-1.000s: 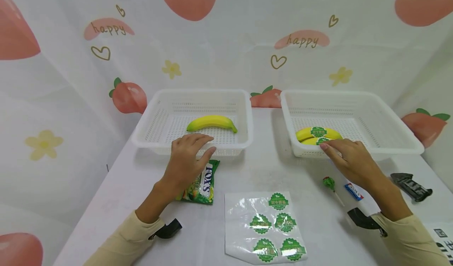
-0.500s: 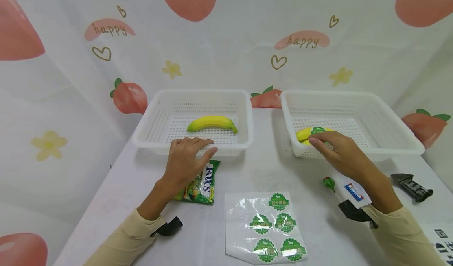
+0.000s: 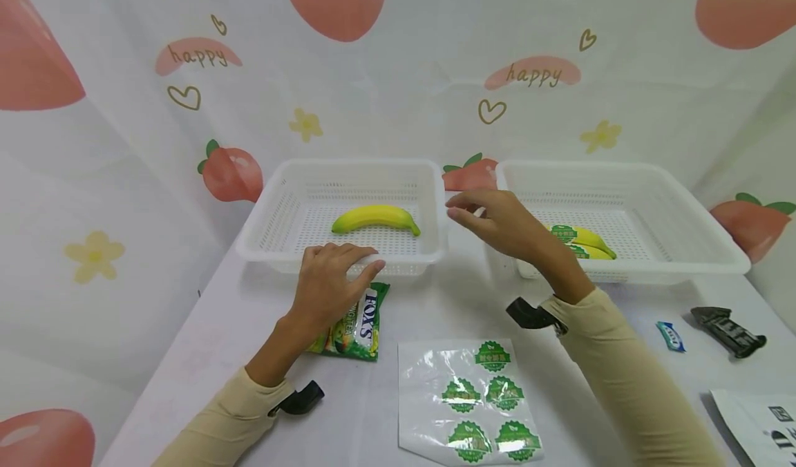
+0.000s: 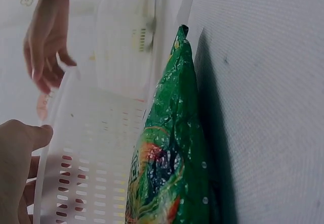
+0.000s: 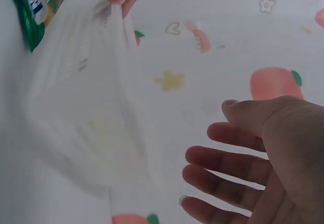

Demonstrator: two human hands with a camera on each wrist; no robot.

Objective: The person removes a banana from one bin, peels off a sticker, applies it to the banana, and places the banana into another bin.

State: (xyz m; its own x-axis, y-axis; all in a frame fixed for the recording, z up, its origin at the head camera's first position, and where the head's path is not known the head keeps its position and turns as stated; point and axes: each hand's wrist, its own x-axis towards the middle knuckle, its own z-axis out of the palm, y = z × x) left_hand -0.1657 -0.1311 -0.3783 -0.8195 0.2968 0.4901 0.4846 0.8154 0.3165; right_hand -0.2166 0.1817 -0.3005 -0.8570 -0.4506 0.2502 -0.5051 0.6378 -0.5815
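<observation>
My left hand (image 3: 329, 280) holds the front rim of the left white plastic basket (image 3: 354, 166), thumb on one side and fingers on the other in the left wrist view. Inside that basket lies a yellow-green banana (image 3: 376, 218) with no sticker showing. Beneath the hand is a green FOX'S packet (image 3: 367, 322), partly covered by it. My right hand (image 3: 506, 224) hovers between the baskets, near the left basket's right end, its fingers loosely bent around nothing. Two bananas (image 3: 593, 240) with green stickers lie in the right white basket (image 3: 628, 170), partly behind the right wrist.
A sheet of round green stickers (image 3: 429, 398) lies at the front middle. Towards the right are a small blue wrapped candy (image 3: 671, 336), a black wrapped bar (image 3: 729, 331) and a white printed packet (image 3: 755, 425). A printed cloth (image 3: 398, 94) hangs behind the baskets.
My right hand has left the stickered bananas in the right basket and moved left towards the left basket. Those bananas now sit slightly further right. The left hand stays at its rim.
</observation>
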